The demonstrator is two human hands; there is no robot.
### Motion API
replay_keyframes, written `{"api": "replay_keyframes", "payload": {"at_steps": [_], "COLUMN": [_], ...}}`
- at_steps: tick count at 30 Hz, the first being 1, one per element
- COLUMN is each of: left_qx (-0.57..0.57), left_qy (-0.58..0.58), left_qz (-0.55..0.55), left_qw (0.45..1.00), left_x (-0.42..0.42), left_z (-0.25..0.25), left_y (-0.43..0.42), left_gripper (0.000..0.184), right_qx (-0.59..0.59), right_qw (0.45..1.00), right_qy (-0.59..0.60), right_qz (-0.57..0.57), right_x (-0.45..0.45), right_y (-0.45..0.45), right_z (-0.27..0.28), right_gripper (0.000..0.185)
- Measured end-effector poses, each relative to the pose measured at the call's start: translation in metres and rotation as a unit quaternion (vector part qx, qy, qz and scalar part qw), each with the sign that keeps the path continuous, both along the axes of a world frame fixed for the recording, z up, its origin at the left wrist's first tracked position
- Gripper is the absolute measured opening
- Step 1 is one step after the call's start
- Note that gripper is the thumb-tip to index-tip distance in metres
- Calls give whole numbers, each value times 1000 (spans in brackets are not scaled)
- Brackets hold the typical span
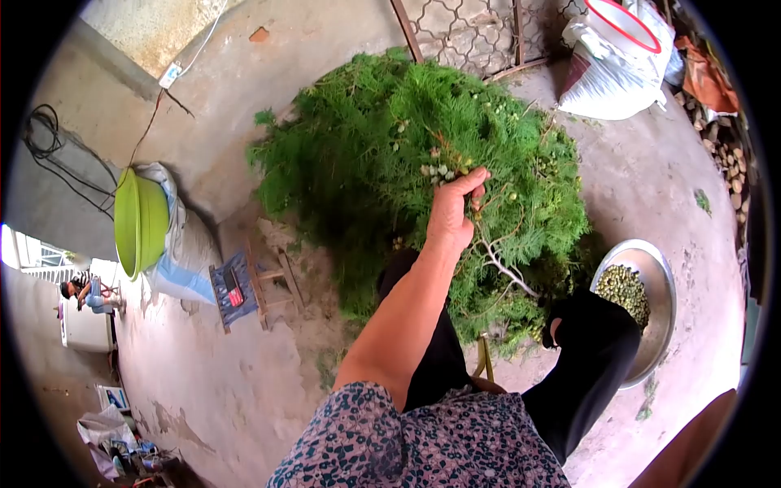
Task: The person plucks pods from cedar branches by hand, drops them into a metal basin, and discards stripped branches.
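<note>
Branches (366, 122) are heaped beneath the left hand (452, 213), which is pinched narrow, seemingly on a sprig of cones (440, 172); picking appears under way, a pluck being called for next. The right hand cannot be seen.

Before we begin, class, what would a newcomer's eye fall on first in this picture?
A big heap of green branches fills the middle, with the left hand against it. To the right, a metal basin holds small greenish pieces; at far left, a lime-green tub stands out.
</note>
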State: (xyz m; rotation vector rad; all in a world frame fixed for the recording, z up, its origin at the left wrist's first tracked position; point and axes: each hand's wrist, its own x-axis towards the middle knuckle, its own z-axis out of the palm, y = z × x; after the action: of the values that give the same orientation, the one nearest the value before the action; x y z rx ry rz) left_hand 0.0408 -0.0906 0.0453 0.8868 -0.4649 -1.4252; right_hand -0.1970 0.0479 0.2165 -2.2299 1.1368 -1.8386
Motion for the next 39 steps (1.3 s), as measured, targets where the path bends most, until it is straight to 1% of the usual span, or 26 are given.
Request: {"api": "replay_keyframes", "payload": {"at_steps": [1,3,5,7,8,9,10,11,13,17,18,21,23,24,25,27,28,29,30,31,32,33,35,36,37,39], "left_qx": [19,-10,2,49,40,3,-12,8,2,-5,22,9,39,18,30,21,13,8,7,5,12,7,-25,-23,-27,-27], "left_qy": [-5,-22,3,38,24,3,5,4,11,10,31,58,39,44,48,29,37,46,42,37,35,32,-18,-21,-22,-34], "left_qz": [-10,-2,0,11,-1,-24,-4,-9,-15,-9,-3,-41,-21,-42,-36,-50,-58,-61,-62,-62,-65,-56,-35,-31,-33,-25], "left_qw": [1000,1000,1000,998,999,1000,1000,1000,1000,1000,999,997,998,998,998,998,998,997,997,997,997,998,999,999,999,999], "left_x": [1,2,1,0,1,3,1,2,2,0,0,2,-1,-1,-5,-8,-9,-12,-14,-15,-16,-20,-29,-29,-31,-33], "left_z": [1,-2,-5,1,-6,-4,0,1,-1,2,0,3,7,13,20,27,32,38,42,46,44,48,70,69,75,86], "left_y": [0,1,0,5,13,3,3,3,3,6,6,8,10,16,23,33,38,44,50,55,57,63,79,82,88,100], "left_gripper": [8,8,8,6,5,5,7,8,9,7,7,10,11,12,15,19,20,19,20,21,21,19,19,19,19,20], "right_qx": [-2,-3,0,7,6,-4,-15,-26,-51,-128,-153,-214,-227,-219,-164,18,116,190,244,267,303,273,157,158,139,217], "right_qw": [1000,1000,1000,1000,1000,1000,1000,999,998,988,983,966,959,957,965,964,942,925,915,915,920,936,968,955,951,953], "right_qy": [-3,-1,-2,-3,-5,-5,-9,-13,-16,-34,-37,-51,-74,-94,-131,-238,-299,-287,-279,-248,-197,-162,-192,-252,-273,-198], "right_qz": [0,2,3,9,9,12,15,18,31,80,91,136,154,164,159,119,98,158,163,173,155,151,28,-7,-31,-76], "right_x": [-1,-2,-3,-5,-6,-6,-7,-7,-9,-15,-17,-21,-20,-17,-11,15,32,38,43,51,58,62,70,69,65,49], "right_y": [1,3,4,2,0,3,6,6,10,21,25,38,41,38,29,2,-14,-25,-34,-36,-37,-40,-45,-50,-54,-58], "right_z": [0,2,4,8,12,13,17,20,31,63,72,100,106,105,94,43,12,-11,-40,-57,-64,-75,-93,-103,-103,-100], "right_gripper": [22,22,22,21,21,21,21,21,21,21,21,21,21,21,21,18,15,12,10,13,15,12,11,10,13,11]}}
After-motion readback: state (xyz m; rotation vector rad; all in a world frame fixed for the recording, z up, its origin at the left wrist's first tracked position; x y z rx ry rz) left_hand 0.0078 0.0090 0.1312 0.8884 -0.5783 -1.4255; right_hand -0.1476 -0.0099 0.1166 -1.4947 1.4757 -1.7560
